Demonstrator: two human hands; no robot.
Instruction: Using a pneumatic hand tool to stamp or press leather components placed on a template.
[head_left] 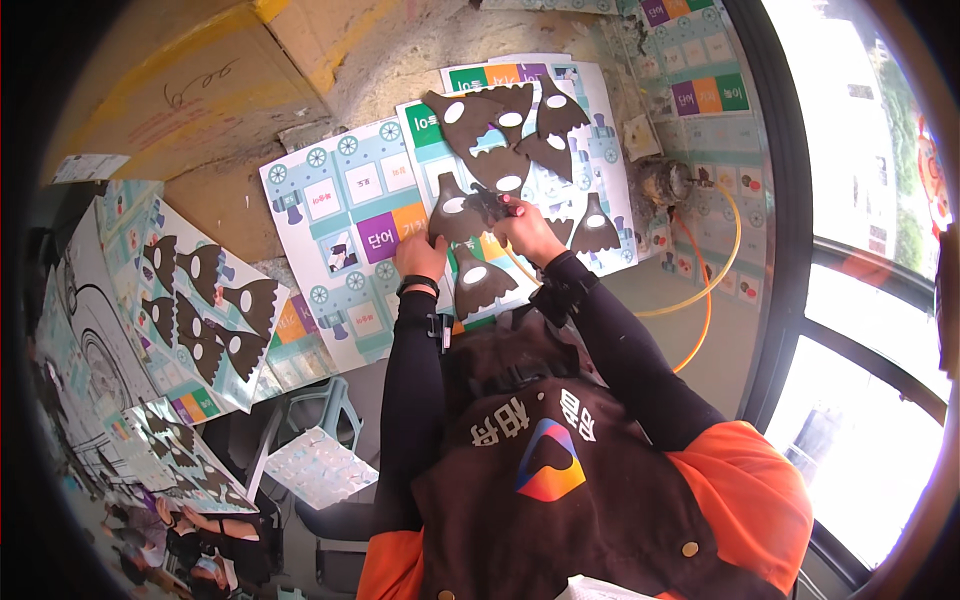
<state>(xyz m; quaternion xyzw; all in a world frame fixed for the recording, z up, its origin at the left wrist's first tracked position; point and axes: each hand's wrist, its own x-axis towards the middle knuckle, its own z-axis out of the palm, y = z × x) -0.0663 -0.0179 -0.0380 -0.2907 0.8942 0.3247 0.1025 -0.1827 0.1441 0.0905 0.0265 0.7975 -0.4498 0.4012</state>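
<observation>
Dark brown flat cut-outs with flared, scalloped ends and white ovals lie on printed sheets before me. My left hand point(420, 257) is closed, its fingers pinching the lower left edge of one cut-out point(455, 212). A small dark tool point(490, 204) with a reddish part sits in my right hand point(530, 236), its front over that cut-out's right side. The tool's exact kind is not clear. Just below lies another cut-out point(482, 281), and a further one point(595, 226) is to the right. Several overlap in a pile point(497, 130) farther back.
Printed sheets point(290, 190) cover the work surface. Cardboard boxes point(200, 90) stand at the far left. Yellow point(738, 235) and orange hoses point(707, 300) loop at the right, by a window frame point(785, 250). More cut-outs point(205, 330) lie left; people point(200, 545) are at lower left.
</observation>
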